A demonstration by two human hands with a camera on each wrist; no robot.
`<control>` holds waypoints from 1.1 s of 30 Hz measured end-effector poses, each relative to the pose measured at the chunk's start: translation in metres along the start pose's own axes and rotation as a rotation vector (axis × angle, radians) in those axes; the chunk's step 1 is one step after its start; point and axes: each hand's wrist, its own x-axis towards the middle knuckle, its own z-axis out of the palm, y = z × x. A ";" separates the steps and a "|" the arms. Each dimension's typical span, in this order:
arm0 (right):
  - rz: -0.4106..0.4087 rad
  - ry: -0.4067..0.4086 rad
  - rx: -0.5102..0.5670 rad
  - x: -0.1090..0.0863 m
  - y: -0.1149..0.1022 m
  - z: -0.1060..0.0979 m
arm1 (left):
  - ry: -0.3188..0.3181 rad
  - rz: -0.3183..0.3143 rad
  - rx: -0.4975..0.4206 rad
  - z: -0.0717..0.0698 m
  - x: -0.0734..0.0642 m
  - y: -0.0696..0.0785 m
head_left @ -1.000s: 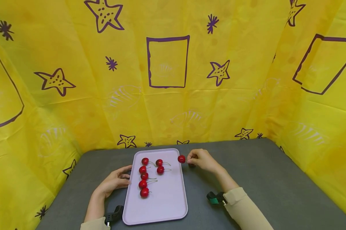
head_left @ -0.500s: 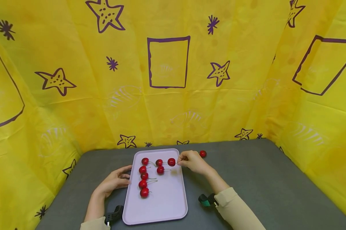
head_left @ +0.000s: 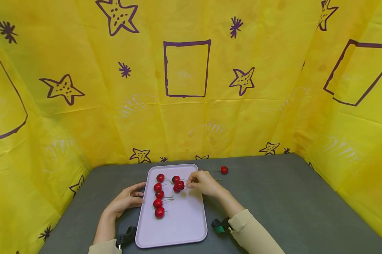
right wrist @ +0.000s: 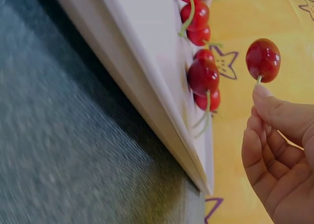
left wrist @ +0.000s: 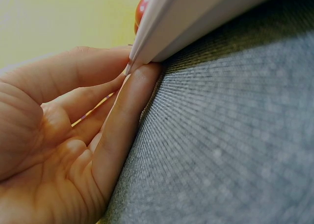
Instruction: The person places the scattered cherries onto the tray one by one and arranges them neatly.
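Note:
My right hand [head_left: 203, 182] pinches a red cherry [right wrist: 263, 60] by its stem between thumb and fingers. In the head view this cherry hangs over the tray, partly covering another cherry [head_left: 176, 188]. Several cherries [head_left: 159, 194] lie in a column on the left of the pale lilac tray [head_left: 178, 225], their stems mostly pointing right. A second, shorter column starts with a cherry [head_left: 175, 179] near the tray's upper middle. My left hand [head_left: 126, 201] touches the tray's left edge, its fingertips [left wrist: 143, 77] against the rim in the left wrist view.
A loose cherry [head_left: 224, 170] lies on the grey table [head_left: 273, 197] beyond the right hand. Close to that hand a stem [head_left: 218, 179] shows, the rest hidden. Yellow cloth [head_left: 184, 130] with purple drawings surrounds the table at back and sides.
My right hand has carried the cherry leftward from beside the tray's right edge to over the second column. The loose cherry behind has come into view. My left hand stays at the rim.

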 end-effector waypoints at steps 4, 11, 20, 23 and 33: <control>0.008 -0.001 -0.027 0.001 -0.001 0.007 | -0.001 0.002 0.000 0.000 0.000 0.000; -0.002 -0.006 -0.039 0.001 0.000 0.016 | 0.002 -0.002 0.001 0.000 0.001 0.000; -0.005 -0.014 -0.045 0.001 0.002 0.023 | 0.005 -0.004 -0.001 0.000 0.002 -0.001; 0.007 -0.022 -0.044 0.001 0.003 0.024 | 0.013 -0.006 0.001 0.000 0.002 -0.001; 0.028 -0.041 -0.050 0.001 0.009 0.026 | 0.009 -0.008 -0.003 0.000 0.002 -0.002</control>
